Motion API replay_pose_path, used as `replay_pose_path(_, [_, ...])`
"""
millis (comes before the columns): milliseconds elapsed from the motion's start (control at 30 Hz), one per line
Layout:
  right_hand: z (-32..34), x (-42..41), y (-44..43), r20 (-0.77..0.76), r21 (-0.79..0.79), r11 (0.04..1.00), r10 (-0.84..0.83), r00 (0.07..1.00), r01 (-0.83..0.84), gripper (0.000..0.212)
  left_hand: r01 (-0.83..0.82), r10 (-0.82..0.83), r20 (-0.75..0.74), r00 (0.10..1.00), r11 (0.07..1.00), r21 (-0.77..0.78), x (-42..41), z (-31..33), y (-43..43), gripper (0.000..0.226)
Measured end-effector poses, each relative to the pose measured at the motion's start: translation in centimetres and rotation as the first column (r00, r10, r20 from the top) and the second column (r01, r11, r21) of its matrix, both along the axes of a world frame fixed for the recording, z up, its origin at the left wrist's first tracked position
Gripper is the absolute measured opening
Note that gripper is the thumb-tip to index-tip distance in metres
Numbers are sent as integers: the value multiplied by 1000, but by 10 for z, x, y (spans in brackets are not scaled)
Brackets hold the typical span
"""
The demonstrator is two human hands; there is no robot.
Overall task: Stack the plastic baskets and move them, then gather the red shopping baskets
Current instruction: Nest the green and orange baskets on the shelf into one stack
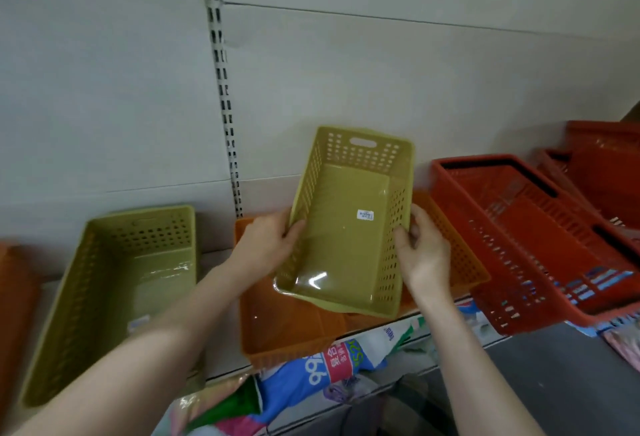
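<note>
I hold an olive-green plastic basket [349,227] tilted in the air above an orange plastic basket [277,328] on the shelf. My left hand [266,245] grips its left rim and my right hand [422,252] grips its right rim. A white price sticker sits inside the held basket. A second olive-green basket [114,290] lies on the shelf to the left. Another orange basket [460,255] shows behind my right hand. A red shopping basket [530,238] sits on the shelf at the right, with more red baskets [602,165] behind it.
The white shelf back panel [104,89] with a slotted upright [221,89] rises behind the baskets. An orange edge [10,297] shows at far left. Packaged goods in plastic bags [332,366] lie on the shelf below. A grey floor [554,383] is at lower right.
</note>
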State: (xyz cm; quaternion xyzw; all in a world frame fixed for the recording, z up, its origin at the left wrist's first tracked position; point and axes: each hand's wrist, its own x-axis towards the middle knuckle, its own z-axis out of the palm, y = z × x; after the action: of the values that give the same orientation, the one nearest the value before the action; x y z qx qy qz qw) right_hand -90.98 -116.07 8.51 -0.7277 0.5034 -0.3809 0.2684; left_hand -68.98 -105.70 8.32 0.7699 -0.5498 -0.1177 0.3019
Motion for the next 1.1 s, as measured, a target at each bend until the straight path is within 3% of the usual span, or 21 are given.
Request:
replay_pose_path(167, [25, 47, 38, 9, -159, 974, 167, 986, -163, 23, -188, 164, -245, 956, 979, -79, 33, 18, 91, 49])
replay_pose_path(333, [48, 110, 82, 115, -98, 947, 317, 941, -307, 34, -423, 420, -51, 906, 903, -81, 99, 9, 188, 39])
replay_pose_path(467, [49, 159, 114, 193, 23, 892, 438, 878, -451, 27, -520, 539, -131, 832, 840, 156, 134, -15, 239, 46])
replay_pose_path(567, [42, 188, 134, 141, 118, 867, 468, 872, -484, 30, -498, 519, -507, 688, 846, 191, 134, -24, 255, 23])
replay_pose_path(667, [28, 202, 147, 124, 185, 830, 512, 850, -527, 28, -468, 421, -745, 518, 868, 165, 130, -26, 262, 26])
replay_pose_path(767, [13, 204, 155, 60, 204, 823, 530, 846, -530, 31, -446, 391, -779, 491, 881, 161, 132, -31, 266, 39])
replay_pose_path(900, [-6, 210, 162, -163, 207, 836, 542, 825, -508, 36, -429, 408, -770, 490, 882, 194, 136, -32, 263, 64])
replay_pose_path(1100, [-16, 223, 164, -315, 409, 790, 593, 741, -458, 38, -412, 388, -789, 477, 892, 189, 135, -33, 259, 59])
